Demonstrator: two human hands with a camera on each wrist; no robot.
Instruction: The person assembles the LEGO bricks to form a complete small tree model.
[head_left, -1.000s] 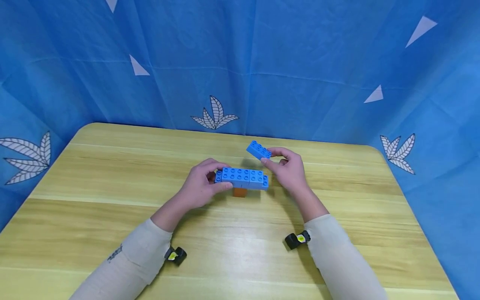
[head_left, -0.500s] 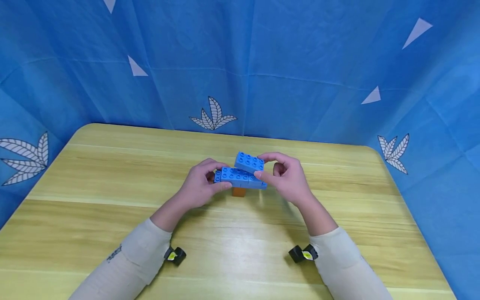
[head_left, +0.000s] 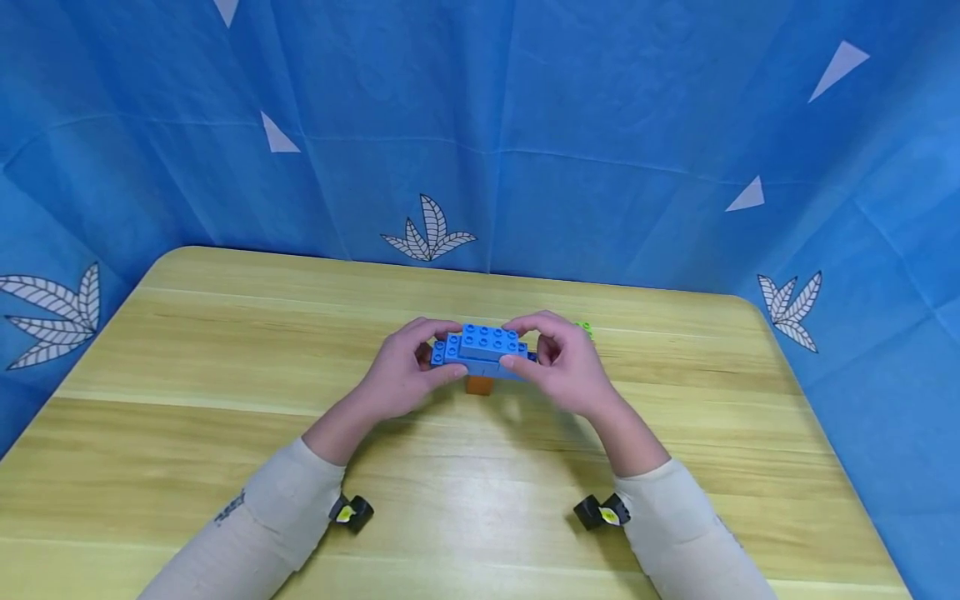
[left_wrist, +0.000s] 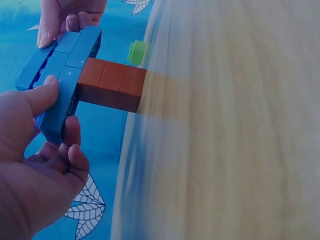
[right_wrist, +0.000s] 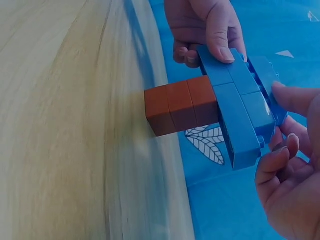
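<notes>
A stack of three brown toy building bricks (left_wrist: 112, 85) stands on the table and carries two wider layers of blue bricks (right_wrist: 237, 117). My left hand (head_left: 401, 371) grips the left end of those layers, thumb in front and fingers behind. Above them, my right hand (head_left: 566, 367) pinches a studded blue brick (head_left: 489, 340) between thumb and fingers. That brick lies lengthwise over the second layer. In the right wrist view a narrow gap with studs shows beneath it, so it is not flush. The right hand partly hides the right end of the layers in the head view.
A light green brick (left_wrist: 136, 53) lies on the wooden table (head_left: 225, 333) behind my right hand, mostly hidden in the head view. Blue cloth (head_left: 615, 150) with leaf prints hangs behind the table's far edge.
My right hand has brought the blue brick left and down from behind the stack, turning it parallel to the layers. The green brick has come into sight. My left hand keeps its hold.
</notes>
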